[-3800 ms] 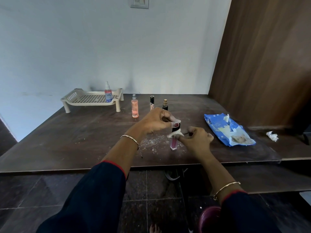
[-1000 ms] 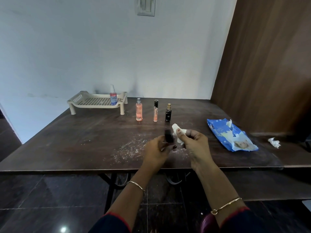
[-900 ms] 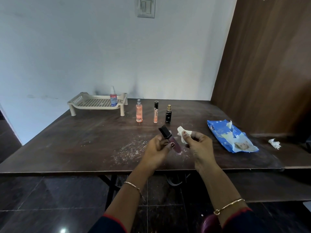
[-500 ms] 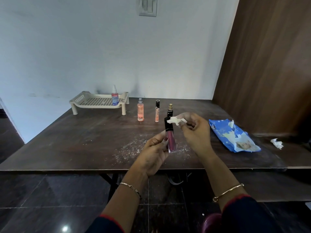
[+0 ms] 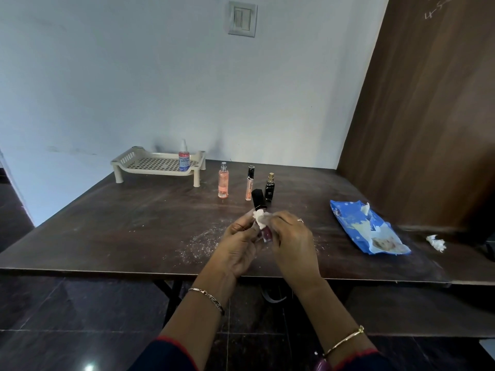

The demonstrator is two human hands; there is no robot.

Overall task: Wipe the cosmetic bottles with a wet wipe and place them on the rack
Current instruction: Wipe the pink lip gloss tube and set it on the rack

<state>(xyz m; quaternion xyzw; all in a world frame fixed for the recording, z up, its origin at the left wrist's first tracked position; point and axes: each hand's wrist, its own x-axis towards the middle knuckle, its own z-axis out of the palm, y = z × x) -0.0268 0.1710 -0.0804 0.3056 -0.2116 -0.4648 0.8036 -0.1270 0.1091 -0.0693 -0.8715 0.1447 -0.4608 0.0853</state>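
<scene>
Hands meet above the worktop (image 5: 120, 236): the left hand (image 5: 238, 247) grips the gloss tube (image 5: 259, 200) by its lower end, while the right hand (image 5: 292, 245) pinches the wet wipe (image 5: 261, 220), which has moved from the cap down onto the body. Wiping seems nearly finished, and the rack (image 5: 126, 159) comes next.

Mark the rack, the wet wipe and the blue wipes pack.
rack (image 5: 152, 163), head view, perforated shelf.
wet wipe (image 5: 261, 219), head view, crumpled middle.
blue wipes pack (image 5: 353, 223), head view, blue top face.
</scene>
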